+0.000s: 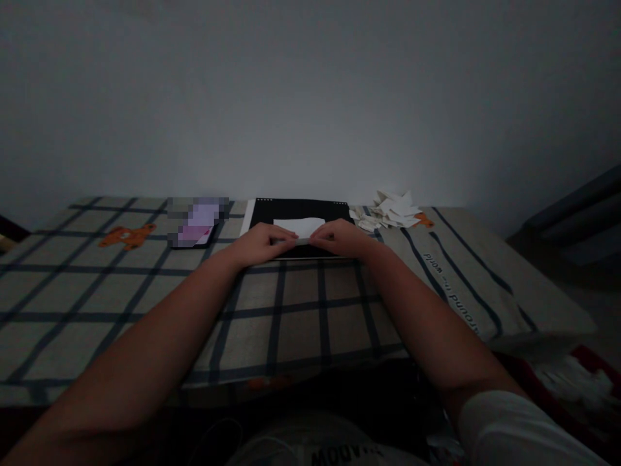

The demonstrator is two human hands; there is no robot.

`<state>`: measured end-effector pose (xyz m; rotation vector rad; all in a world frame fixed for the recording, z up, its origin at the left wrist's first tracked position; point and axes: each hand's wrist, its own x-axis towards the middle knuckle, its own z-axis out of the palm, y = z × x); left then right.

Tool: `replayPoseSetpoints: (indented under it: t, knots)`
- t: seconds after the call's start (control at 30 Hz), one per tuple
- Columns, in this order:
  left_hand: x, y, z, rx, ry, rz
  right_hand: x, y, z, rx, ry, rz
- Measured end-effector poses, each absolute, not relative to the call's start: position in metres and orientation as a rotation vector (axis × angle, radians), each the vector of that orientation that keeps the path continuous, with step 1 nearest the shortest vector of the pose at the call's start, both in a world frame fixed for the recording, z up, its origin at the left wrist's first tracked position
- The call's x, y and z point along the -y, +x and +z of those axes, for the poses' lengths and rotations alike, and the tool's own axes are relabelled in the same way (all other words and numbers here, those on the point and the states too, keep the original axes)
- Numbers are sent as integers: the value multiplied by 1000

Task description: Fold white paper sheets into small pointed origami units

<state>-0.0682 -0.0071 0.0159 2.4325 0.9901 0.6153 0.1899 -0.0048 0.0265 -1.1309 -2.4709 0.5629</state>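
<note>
A small white sheet of paper [298, 226] lies over a black board or pad [301, 208] with small white marks along its far edge. My left hand [264, 244] pinches the paper's near edge from the left, thumb and fingers together. From the right, my right hand [342, 237] pinches the same edge a short way off. Between the fingertips the near edge looks folded or curled up. Both hands rest over the board's near part and hide its front corners.
A phone [198, 223] with a lit screen lies left of the board. Beyond my right hand sits a heap of white paper pieces [395, 210]. A checked cloth [301, 310] covers the table, which meets a plain wall [310, 97]. At lower right is a red container [589, 362] with white scraps.
</note>
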Motion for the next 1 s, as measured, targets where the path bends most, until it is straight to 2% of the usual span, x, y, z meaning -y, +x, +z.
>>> replayPoseSetpoints:
  t: [0.27,0.43,0.57,0.67,1.0]
  knots:
    - [2,-72,18,-1471,2158,784,1,187,24,2426,-1173,562]
    - [0,-73,16,-1464,2178,737,-3,186,17,2411,-1058,524]
    - [0,-75,18,-1341,2171,584,-3,190,19,2447,-1168,558]
    - [-1,-75,21,-1411,2167,561,-1,190,23,2439,-1228,545]
    - [-9,-76,11,-1600,2211,760,-4,189,22,2377,-1242,609]
